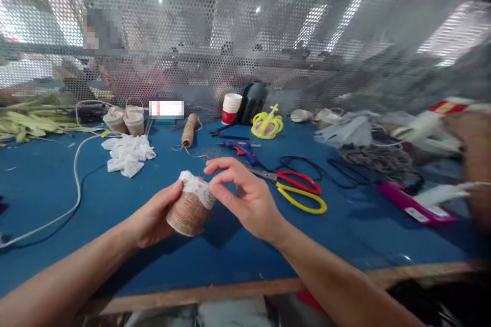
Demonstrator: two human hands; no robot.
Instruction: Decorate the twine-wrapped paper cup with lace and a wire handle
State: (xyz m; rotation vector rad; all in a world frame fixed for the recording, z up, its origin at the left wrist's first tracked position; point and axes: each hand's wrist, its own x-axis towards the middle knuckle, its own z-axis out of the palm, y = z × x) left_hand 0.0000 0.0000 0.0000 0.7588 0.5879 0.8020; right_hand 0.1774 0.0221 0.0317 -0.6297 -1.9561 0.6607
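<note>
A small cup wrapped in brown twine [187, 213], with a band of white lace [194, 189] round its upper part, is tilted in my left hand [157, 214]. The left thumb presses on the lace, and the other fingers are mostly hidden behind and under the cup. At the cup's right side is my right hand [249, 199], its thumb and forefinger a little apart. One fingertip touches or nearly touches the lace edge. Scissors with red and yellow handles [301, 191] lie to the right, beside a blue glue gun [240, 150].
Crumpled white lace [128, 154], a twine roll [188, 130] and two twine-wrapped cups [134, 120] lie on the blue table [126, 209]. Paper cups [230, 109] and a yellow crown-shaped piece [267, 125] stand behind. Cables, plastic bags [347, 130] and a purple box [414, 204] are right.
</note>
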